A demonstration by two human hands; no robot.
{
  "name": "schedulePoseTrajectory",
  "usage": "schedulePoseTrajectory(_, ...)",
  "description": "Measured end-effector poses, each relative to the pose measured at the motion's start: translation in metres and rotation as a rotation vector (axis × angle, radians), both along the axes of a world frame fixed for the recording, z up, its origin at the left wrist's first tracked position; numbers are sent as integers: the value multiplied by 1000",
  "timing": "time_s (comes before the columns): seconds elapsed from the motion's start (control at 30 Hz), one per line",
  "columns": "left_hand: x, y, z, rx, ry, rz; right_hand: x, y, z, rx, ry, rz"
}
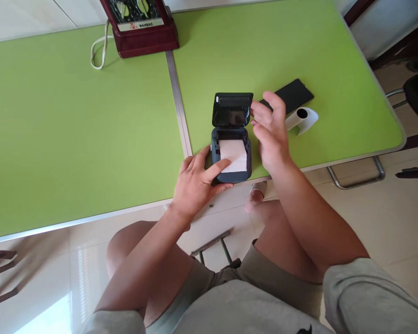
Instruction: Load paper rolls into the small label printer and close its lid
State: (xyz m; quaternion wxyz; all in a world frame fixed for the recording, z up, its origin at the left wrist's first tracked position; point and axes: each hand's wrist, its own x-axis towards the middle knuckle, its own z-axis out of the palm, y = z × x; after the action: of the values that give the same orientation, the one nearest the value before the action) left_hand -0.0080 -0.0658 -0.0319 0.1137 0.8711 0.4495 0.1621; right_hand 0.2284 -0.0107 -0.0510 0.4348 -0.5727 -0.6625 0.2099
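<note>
A small dark portable printer (249,162) sits near the front edge of the green table, its black lid (232,110) raised. White paper (234,150), which looks like a roll, fills its compartment. My left hand (197,183) grips the printer from the left front corner, with one finger lying on the paper. Just right of the raised lid is my right hand (272,134), its fingers spread and holding nothing. A fingertip is close to the lid's right edge; I cannot tell whether it touches.
Behind my right hand lie a black phone (296,95) and a partly unrolled white paper roll (308,121). A dark red framed stand (146,41) with a white cord (103,48) stands at the back. A metal strip (177,99) crosses the green table (83,139).
</note>
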Motion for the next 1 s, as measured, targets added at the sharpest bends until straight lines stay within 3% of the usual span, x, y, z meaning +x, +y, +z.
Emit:
schedulePoseTrajectory(0.1,0,0,-1,6,-12,-6,-2,-5,9,94,189,-30)
schedulePoseTrajectory(0.27,-2,0,-6,72,-46,-25,-8,-17,14,105,353,9)
schedulePoseTrajectory(0.4,-2,1,-9,76,-53,-10,-8,-17,13,-33,315,30)
schedulePoseTrajectory(0.53,1,2,-6,22,-16,40,-5,-16,26,-172,261,109)
schedulePoseTrajectory(0.73,4,2,-2,-28,-13,75,-5,-16,42,-216,131,157)
schedulePoseTrajectory(1.0,4,2,-8,-6,-45,84,-3,-20,34,-258,126,79)
